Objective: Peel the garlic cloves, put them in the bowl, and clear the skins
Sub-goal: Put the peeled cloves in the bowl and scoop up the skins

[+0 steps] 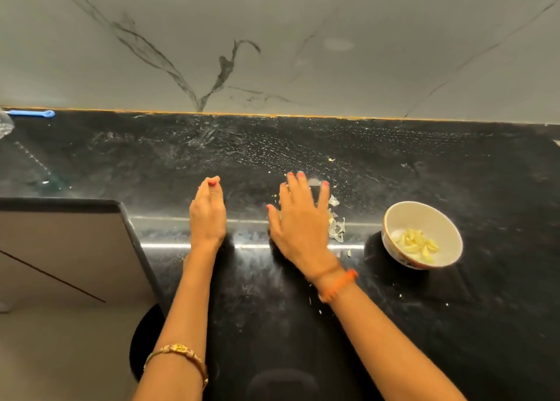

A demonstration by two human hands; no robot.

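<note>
Peeling looks done: peeled garlic cloves (419,245) sit in the ceramic bowl (394,218) toward the right part of the black stone counter (454,325), and no unpeeled cloves show on it. Step in hand reads as clearing the skins.

Right hand (300,218) lies flat, palm down, fingers straight and spread, pressing on the counter mid-way between back wall and front; it grasps nothing. Garlic skins (336,226) lie in a small loose pile just beside its right edge, between hand and bowl, with a few stray flakes (331,159) farther back and small bits (349,252) nearer the front. More skin may be under the palm; cannot tell.

Left hand (208,215) stands on edge beside the right, apart from it, fingers together and straight, fingertips curving slightly, holding nothing. It looks set as a stop or scoop.

To do it well: sweep with the flat right palm, keep light steady pressure since papery skins lift and scatter easily. Gather the pile by the bowl side first, then the strays near the back. Push toward the left hand so the two close on one heap. Keep the sweep away from the bowl so no skin lands on the cloves. The counter looks wet or speckled toward the back edge; damp flakes may stick and need a pinch.
</note>
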